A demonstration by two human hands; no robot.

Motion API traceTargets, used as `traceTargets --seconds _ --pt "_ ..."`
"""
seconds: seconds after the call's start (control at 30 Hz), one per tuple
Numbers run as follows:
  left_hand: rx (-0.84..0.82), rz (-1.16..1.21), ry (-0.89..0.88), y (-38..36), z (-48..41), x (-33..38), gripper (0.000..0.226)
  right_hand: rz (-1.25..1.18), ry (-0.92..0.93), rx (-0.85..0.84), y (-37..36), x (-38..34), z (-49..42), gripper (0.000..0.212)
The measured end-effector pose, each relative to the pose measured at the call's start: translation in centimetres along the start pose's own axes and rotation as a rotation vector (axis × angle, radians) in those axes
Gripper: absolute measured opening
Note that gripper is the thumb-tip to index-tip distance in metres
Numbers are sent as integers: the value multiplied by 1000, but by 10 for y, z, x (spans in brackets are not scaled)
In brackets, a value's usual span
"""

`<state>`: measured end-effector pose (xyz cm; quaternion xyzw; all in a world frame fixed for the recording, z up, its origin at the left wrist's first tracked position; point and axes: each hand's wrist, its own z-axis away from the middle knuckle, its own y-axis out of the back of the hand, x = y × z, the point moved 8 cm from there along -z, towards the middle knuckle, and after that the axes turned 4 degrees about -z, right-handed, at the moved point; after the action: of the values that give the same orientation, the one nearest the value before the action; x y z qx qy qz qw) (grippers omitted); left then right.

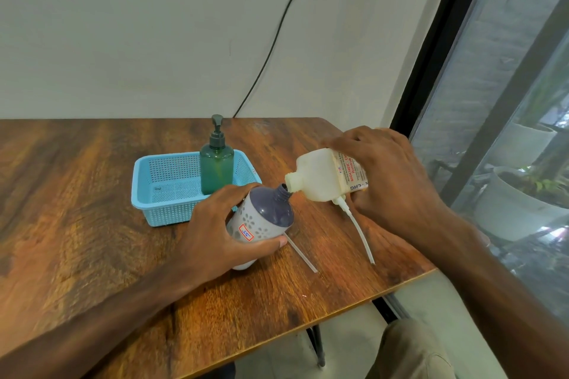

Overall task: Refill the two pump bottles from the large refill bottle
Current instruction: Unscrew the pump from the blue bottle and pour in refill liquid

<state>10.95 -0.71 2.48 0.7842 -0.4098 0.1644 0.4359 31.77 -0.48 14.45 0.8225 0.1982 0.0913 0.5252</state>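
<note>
Now right hand (391,181) tips refill bottle (320,177) onto left-held pump bottle (264,218).

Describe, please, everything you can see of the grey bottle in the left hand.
The grey bottle looks plastic: pale grey body with white flower prints and a red-bordered label, dark grey shoulder and threaded neck, pump removed. The left hand grips it, tilted towards the refill bottle, whose mouth meets its neck.
</note>
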Motion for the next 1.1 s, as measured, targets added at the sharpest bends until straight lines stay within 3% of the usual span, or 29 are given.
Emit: traceTargets --seconds 1.1 --pt "-23 -15 14 -2 0 -1 90 18 -8 -7 -3 3 -2 80"
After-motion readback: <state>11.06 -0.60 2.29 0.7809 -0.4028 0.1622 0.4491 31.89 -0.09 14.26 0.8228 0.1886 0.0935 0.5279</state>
